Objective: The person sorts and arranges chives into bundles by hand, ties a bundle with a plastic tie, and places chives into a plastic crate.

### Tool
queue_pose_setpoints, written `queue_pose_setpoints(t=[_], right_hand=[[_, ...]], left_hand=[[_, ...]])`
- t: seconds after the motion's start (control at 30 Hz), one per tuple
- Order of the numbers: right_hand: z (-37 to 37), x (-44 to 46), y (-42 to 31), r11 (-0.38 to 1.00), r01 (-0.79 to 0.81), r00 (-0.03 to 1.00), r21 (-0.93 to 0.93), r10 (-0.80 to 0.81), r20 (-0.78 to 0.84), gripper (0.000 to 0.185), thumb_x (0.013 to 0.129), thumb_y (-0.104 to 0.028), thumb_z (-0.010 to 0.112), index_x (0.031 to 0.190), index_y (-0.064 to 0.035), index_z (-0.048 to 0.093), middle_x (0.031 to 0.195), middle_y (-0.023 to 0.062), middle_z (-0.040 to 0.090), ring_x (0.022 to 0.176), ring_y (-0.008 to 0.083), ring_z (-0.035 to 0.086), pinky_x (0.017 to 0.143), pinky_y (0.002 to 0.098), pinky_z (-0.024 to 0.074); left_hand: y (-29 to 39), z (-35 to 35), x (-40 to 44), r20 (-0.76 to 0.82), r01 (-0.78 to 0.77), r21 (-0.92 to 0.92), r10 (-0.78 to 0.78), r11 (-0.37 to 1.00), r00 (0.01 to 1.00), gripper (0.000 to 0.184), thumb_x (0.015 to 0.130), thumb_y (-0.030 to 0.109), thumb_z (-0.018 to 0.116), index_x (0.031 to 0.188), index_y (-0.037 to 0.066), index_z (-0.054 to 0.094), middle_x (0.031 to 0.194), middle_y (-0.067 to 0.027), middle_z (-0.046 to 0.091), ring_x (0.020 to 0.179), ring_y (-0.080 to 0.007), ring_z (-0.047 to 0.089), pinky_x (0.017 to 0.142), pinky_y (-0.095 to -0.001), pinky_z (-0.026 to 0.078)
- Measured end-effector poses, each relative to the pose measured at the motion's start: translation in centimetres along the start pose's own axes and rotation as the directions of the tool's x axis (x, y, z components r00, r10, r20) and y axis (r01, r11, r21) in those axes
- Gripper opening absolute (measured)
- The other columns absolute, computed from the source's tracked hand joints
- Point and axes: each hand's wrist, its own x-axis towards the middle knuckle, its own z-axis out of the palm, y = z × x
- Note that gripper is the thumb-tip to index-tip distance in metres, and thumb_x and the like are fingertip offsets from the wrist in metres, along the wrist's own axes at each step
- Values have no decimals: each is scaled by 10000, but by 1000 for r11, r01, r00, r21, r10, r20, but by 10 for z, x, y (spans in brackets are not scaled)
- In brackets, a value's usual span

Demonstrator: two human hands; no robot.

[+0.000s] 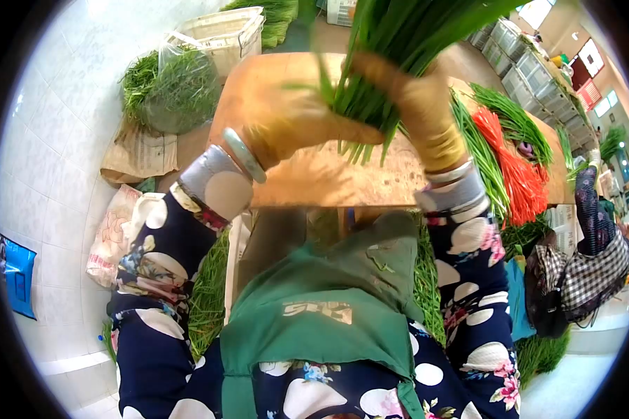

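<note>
A thick bunch of long green stalks (391, 63) is held up above the wooden table (258, 91), its cut ends pointing down and its tops running to the upper right. My right hand (426, 112), in a yellowish glove, is wrapped round the bunch. Against the lower part of the bunch lies my left hand (314, 133), also gloved and blurred by motion, its fingers stretched out. More green stalks (479, 150) and a bundle of red ties (507, 167) lie on the table's right side.
Left of the table are a plastic bag of greens (182, 91), a white crate (241, 35) and a brown sack (140, 153). A co-worker in a checkered garment (594, 279) is at the right. Stacked crates (531, 84) stand behind.
</note>
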Motion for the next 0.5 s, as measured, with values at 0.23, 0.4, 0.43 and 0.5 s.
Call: queue_pose_setpoints(t=[0.23, 0.4, 0.43, 0.5], right_hand=[[23, -31, 77, 987, -158, 986, 0, 158, -53, 524, 731, -163, 823, 1158, -20, 556, 1062, 76, 648, 944, 137, 595, 819, 298, 504], [22, -32, 48, 987, -105, 994, 120, 109, -25, 411, 757, -94, 782, 1111, -15, 587, 999, 49, 661, 880, 131, 608, 781, 292, 514], [23, -36, 53, 994, -97, 995, 52, 97, 3, 460, 773, -135, 790, 1150, -14, 556, 1034, 55, 646, 909, 128, 594, 797, 284, 508], [28, -44, 67, 973, -105, 990, 203, 121, -69, 453, 782, -151, 783, 1147, -15, 552, 998, 44, 636, 870, 120, 581, 765, 285, 506]], left_hand=[[-44, -26, -1, 111, -72, -65, 78, 995, 991, 316, 796, 82, 758, 1084, 1, 654, 1023, -69, 673, 946, -129, 618, 835, -269, 518], [-28, -16, -3, 143, -62, -8, 62, 998, 988, 321, 768, 71, 776, 1054, -2, 649, 1008, -68, 668, 935, -151, 630, 801, -286, 534], [-27, -14, -5, 162, -73, -5, 73, 997, 984, 321, 768, 71, 776, 1054, -2, 649, 1008, -68, 668, 935, -151, 630, 801, -286, 534], [-23, -4, -9, 90, -170, 162, 157, 972, 983, 327, 768, 42, 757, 1069, -15, 641, 994, -66, 667, 921, -161, 633, 784, -290, 532]])
